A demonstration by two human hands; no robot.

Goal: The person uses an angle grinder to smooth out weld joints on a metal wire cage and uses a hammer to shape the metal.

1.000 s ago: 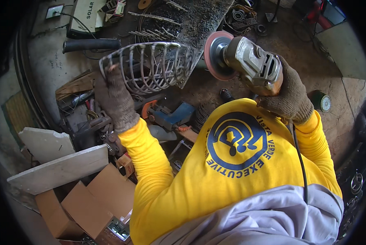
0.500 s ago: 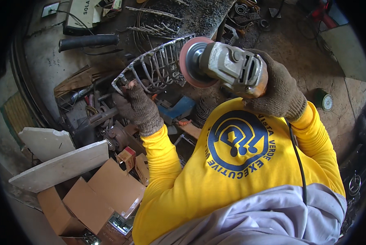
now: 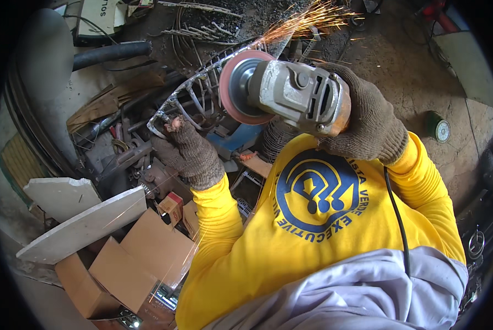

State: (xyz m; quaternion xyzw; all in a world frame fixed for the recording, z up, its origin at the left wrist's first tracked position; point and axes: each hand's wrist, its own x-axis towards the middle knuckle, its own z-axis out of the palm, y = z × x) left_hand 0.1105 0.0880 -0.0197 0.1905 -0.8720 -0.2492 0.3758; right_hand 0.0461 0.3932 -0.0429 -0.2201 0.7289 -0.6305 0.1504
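My right hand [image 3: 367, 118] grips the angle grinder [image 3: 296, 96], sparks flying; my left hand [image 3: 189, 151] clamps the wire basket frame [image 3: 202, 91] beside it. I judge light, steady pressure best.

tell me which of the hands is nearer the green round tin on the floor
Right. The right hand, gripping the angle grinder, is just left of the tin; the left hand holds the wire frame farther left.

A cluttered metalworking workshop with a bare concrete floor.

Orange sparks [image 3: 307, 19] fly off a grey electric angle grinder with a red disc [image 3: 290, 93] over scrap steel rods [image 3: 202, 27], a black rubber hose [image 3: 112, 52], flattened brown cardboard boxes [image 3: 142, 258] and grey stone slabs [image 3: 81, 225].
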